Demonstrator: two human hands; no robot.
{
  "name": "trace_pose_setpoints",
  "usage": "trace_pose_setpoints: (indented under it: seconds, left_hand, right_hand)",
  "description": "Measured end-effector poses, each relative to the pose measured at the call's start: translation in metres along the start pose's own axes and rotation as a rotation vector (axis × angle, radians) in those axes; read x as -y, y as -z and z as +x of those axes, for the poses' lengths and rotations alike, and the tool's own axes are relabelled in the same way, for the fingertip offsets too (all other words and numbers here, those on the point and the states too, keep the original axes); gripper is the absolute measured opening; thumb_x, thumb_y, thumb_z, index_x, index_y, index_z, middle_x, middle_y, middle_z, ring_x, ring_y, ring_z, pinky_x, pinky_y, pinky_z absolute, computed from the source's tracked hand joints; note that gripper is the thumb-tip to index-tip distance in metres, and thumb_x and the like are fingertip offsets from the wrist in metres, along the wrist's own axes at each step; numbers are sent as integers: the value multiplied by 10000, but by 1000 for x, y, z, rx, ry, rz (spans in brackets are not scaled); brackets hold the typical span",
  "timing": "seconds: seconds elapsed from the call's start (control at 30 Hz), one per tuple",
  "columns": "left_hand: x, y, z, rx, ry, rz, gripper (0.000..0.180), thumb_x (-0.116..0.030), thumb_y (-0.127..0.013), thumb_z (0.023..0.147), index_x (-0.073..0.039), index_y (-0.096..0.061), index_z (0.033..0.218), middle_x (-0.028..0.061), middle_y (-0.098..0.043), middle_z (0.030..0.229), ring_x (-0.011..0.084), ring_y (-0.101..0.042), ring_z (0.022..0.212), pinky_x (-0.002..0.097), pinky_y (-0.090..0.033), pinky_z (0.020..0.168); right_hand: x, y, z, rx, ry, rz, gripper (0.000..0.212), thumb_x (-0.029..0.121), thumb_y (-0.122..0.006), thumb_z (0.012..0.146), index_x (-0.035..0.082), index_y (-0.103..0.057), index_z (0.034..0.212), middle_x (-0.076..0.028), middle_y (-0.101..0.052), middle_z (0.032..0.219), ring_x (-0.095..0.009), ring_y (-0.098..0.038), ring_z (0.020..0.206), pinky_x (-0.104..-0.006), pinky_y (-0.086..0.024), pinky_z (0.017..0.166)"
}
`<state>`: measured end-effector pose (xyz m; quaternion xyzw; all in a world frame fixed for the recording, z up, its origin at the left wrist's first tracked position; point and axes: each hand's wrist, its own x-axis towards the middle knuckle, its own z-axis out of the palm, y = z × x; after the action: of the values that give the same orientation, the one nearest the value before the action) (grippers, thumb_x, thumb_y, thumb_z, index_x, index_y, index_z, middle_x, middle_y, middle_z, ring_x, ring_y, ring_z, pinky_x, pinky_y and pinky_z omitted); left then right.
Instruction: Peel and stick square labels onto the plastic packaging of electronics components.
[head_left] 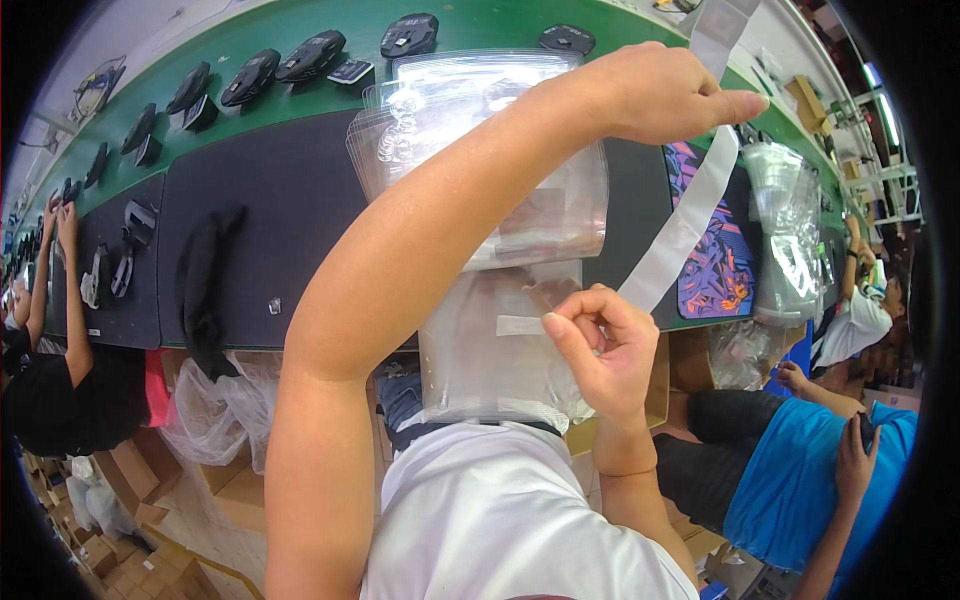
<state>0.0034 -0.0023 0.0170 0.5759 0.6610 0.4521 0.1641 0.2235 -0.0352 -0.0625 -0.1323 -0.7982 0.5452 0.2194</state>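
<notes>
My left arm reaches across from the lower left. My left hand (665,95) is closed at the upper right around a long whitish strip (690,225), its thumb lying across it. The strip runs down from there and passes behind my right hand (610,345). My right hand pinches a small translucent sticker-like piece (520,325) between thumb and index finger. Beneath that piece lies a clear plastic bag (470,365), at the table's near edge against my shirt. A fanned stack of clear plastic bags (440,75) lies beyond it, partly hidden by my forearm.
Several black devices (310,55) line the green table's far side. A dark mat (270,190) carries a black cloth-like item (205,280). On the right are a colourful patterned mat (715,270) and more clear bags (785,230). Co-workers (820,470) sit on both sides.
</notes>
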Motion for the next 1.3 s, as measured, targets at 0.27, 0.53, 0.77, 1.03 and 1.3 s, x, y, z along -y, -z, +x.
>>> trace_pose_setpoints:
  seconds: [0.27, 0.53, 0.77, 1.03, 1.3]
  left_hand:
    - [5, 0, 0, -30, -63, -31, 706, -678, -465, 939, -53, -763, 1077, 219, -729, 1031, 386, -680, 1030, 435, -509, 941]
    - [5, 7, 2, 8, -121, -40, 695, -615, -454, 980, 30, -711, 977, 226, -706, 909, 365, -681, 895, 420, -520, 833]
    - [-6, 13, -4, 30, -90, -71, 718, -563, -433, 1011, 85, -684, 832, 284, -678, 818, 419, -665, 807, 449, -510, 793]
    - [-2, 22, -14, 63, -179, -107, 705, -564, -438, 1011, 78, -697, 879, 278, -689, 836, 400, -676, 817, 448, -511, 793]
    - [-9, 15, -7, 26, -75, -52, 690, -556, -450, 1010, 74, -694, 870, 258, -687, 816, 389, -669, 796, 440, -507, 790]
  right_hand:
    - [-8, 3, 5, -32, -252, 123, 118, 61, -771, 856, -17, -684, 834, 104, -354, 594, 1, -299, 562, -191, -232, 508]
    - [-6, 3, 10, -27, -196, 43, 131, 69, -783, 846, -21, -688, 834, 106, -338, 577, -1, -287, 544, -197, -217, 499]
    - [-7, 2, 10, 20, -265, 16, 134, 71, -786, 842, -20, -689, 823, 109, -336, 565, 5, -283, 531, -200, -206, 489]
    - [-10, 2, 11, 8, -231, -47, 139, 91, -794, 835, -10, -699, 822, 101, -327, 552, -4, -282, 520, -208, -209, 482]
    - [-19, -4, 12, -32, -162, -173, 141, 99, -805, 815, -4, -710, 802, 71, -316, 528, -24, -285, 501, -226, -222, 469]
